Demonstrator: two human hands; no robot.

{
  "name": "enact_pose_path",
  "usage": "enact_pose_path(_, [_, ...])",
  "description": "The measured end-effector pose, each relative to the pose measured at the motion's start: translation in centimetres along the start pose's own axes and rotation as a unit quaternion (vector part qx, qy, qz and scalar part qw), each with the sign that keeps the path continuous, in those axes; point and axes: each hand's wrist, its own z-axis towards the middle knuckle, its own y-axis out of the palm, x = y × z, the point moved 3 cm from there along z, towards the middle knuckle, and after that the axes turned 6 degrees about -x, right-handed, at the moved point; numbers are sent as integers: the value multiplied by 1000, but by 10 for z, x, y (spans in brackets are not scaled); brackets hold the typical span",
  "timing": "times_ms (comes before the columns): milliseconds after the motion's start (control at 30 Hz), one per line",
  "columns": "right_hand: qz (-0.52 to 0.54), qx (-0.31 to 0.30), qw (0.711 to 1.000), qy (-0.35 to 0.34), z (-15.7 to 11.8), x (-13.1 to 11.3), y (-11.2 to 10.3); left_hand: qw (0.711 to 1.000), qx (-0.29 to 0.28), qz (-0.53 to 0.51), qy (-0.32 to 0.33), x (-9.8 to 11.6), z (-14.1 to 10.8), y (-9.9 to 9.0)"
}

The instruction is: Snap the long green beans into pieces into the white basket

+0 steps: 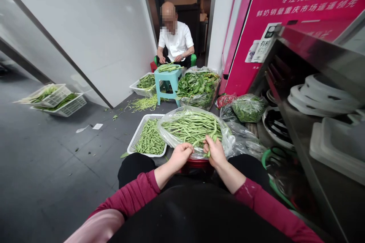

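A clear plastic bag (171, 136) full of long green beans (191, 126) sits in front of my knees. Both hands rest at its near edge. My left hand (180, 155) is closed around one end of a bean. My right hand (215, 152) pinches the same curved bean (201, 141) close to its other end. Left of the bag, a white perforated tray (138, 132) holds short trimmed bean pieces (150, 139).
A person in a white shirt (175, 41) sits at a teal stool (167, 79) handling beans, beside a white tray (139, 90), floor scraps (144, 103) and bags of greens (198, 85). Two white baskets (61, 102) lie far left. Metal shelving with plates (319, 98) stands right.
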Motion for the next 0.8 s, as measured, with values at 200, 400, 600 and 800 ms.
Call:
enact_pose_path(200, [19,-35,999,12,9,-10,-8,904,-145,397,66,4,9,4])
enact_pose_path(400, [98,-250,945,186,13,-8,-18,980,-81,169,-61,18,63,-21])
enact_pose_path(600, [132,-337,906,221,5,-7,-20,955,-115,-272,-40,21,82,-3])
enact_pose_path(800, [119,-318,905,255,6,-7,-21,980,-21,-195,40,44,69,-13])
